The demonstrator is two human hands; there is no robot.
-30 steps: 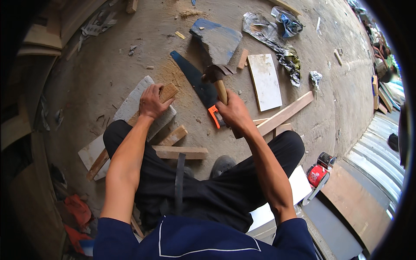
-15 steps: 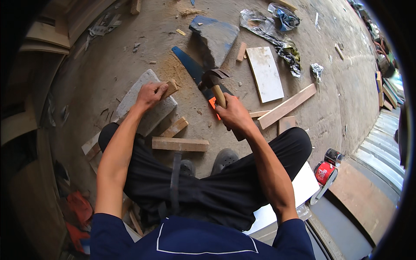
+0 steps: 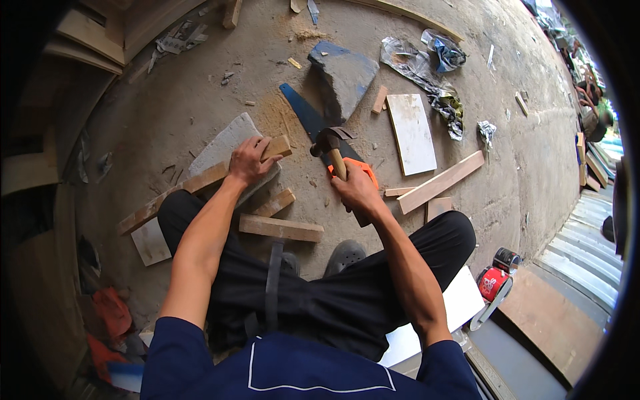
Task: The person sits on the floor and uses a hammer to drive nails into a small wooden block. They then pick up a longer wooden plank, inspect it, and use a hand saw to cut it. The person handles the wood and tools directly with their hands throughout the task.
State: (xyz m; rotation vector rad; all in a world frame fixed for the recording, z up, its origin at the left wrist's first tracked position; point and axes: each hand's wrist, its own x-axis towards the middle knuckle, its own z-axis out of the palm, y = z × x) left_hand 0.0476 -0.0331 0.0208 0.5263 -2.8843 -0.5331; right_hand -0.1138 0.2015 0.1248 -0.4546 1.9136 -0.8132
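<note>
While you sit on the concrete floor (image 3: 167,107), a grey stone slab (image 3: 223,143) lies under the long wooden strip (image 3: 200,179) that your left hand (image 3: 248,160) clamps down. Ahead lie a dark slate piece (image 3: 347,77), a white board (image 3: 411,132) and a blue handsaw (image 3: 308,120). Your right hand (image 3: 357,190) grips the wooden-handled hammer (image 3: 331,143), its head raised just beside the strip's end and over the saw. Short offcuts (image 3: 280,228) lie by your knees.

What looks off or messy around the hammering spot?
Scraps everywhere: the handsaw lies flat on the ground under the raised hammer, crumpled plastic sheeting sits among offcuts, and sawdust is spread near the slab. The wooden strip under the left hand rests askew across that slab.
</note>
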